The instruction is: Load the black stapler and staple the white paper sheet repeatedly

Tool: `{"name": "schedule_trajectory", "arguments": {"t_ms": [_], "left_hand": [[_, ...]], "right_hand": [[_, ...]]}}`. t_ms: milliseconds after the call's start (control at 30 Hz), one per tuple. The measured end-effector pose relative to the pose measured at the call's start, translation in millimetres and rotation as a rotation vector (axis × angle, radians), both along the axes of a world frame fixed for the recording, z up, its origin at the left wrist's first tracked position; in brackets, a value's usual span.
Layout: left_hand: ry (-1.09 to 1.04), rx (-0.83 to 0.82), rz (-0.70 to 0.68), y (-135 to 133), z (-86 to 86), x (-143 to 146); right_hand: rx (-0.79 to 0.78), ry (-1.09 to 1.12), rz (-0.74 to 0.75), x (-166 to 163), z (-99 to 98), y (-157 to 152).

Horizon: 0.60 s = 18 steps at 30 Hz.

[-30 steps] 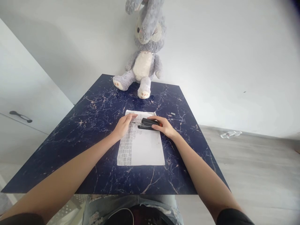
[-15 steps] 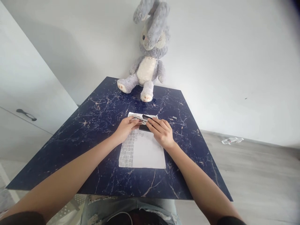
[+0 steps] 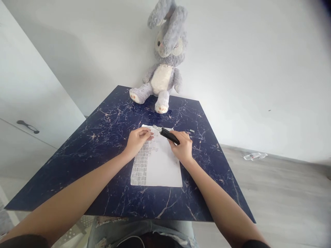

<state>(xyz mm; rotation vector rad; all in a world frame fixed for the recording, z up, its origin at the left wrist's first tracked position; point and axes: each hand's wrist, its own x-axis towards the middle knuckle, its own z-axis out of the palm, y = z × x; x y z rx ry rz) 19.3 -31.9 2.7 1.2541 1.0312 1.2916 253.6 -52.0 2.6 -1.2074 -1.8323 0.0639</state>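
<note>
We are holding the black stapler (image 3: 170,136) in our right grip (image 3: 183,146), and this grip is closing snugly around its back part. We are probably holding it there so the silver end (image 3: 156,128) is sticking out free, pointing away from us and to the left. The stapler is slanting over the top of the white paper (image 3: 164,167); we cannot tell if they are touching. The paper is lying flat on the dark blue counter (image 3: 103,137), right in front of us, likely so both arms are reaching it easily. Our left grip (image 3: 138,139) is staying by the paper's top left side, near the silver end. Its fingers are bending softly, partly open, and we cannot tell if they are pinching anything small. A small pale piece (image 3: 192,131) is lying past our right grip. The toy rabbit (image 3: 162,81) is sitting at the back, and the wall (image 3: 232,69) seems to be helping it sit up.

Unlike half a second ago, our right fingers are not lying across the top of the stapler. Now its black body is showing as one long, slanting shape, and the rabbit is keeping its place.
</note>
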Motion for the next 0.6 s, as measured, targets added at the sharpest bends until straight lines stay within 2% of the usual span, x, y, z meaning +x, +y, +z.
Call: {"name": "schedule_trajectory", "arguments": {"t_ms": [133,200,333,600], "left_hand": [[0.099,0.194,0.17,-2.9,3.9,-3.4],[0.15,0.234,0.214,-2.5,2.9,-5.5],[0.23,0.239,0.189,0.5,-2.3,-8.5],[0.284,0.297,0.17,0.9,-3.3,-7.5]], "right_hand": [[-0.263,0.149,0.003,-8.3,2.8,-3.4],[-0.324,0.151,0.055,-12.0,3.5,-4.8],[-0.359,0.115,0.128,-14.3,2.2,-5.0],[-0.365,0.069,0.127,-11.8,-0.4,-2.9]]}}
